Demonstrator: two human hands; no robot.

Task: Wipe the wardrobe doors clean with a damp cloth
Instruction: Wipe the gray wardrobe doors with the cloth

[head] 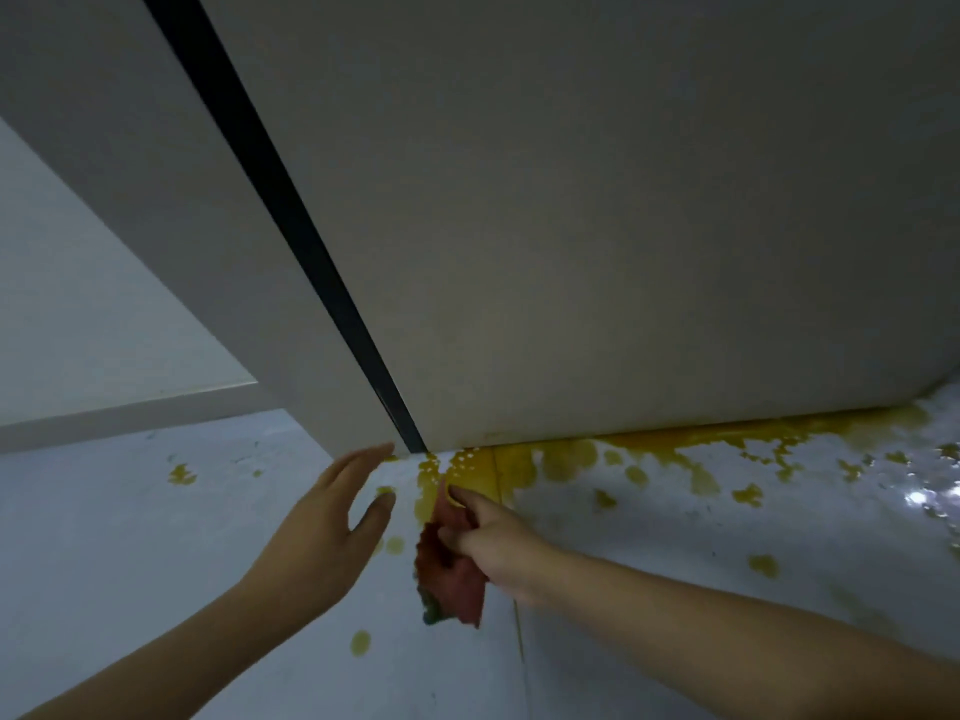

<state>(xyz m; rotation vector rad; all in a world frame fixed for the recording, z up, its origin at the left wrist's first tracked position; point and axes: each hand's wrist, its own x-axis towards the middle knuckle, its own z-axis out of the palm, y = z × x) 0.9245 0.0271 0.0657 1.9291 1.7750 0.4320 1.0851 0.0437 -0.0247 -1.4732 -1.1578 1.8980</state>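
Across upper frame, twelve to three o'clock: pale wardrobe door (597,226), bottom edge close above floor; second door panel (171,220) at ten o'clock, dark gap (291,236) between them. Pale floor (130,553) below, yellow spill (566,459) pooled along door base, droplets scattered toward four o'clock. Left hand (332,517) at six o'clock, fingers straight and spread, holding nothing, fingertips near door corner. Right hand (493,548) just beside it, pinching reddish cloth (457,579), forefinger extended toward spill

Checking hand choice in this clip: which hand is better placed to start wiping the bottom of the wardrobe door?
Right. The right hand already grips the red cloth just below the wardrobe door, by its bottom corner. The left hand is open and holds nothing.
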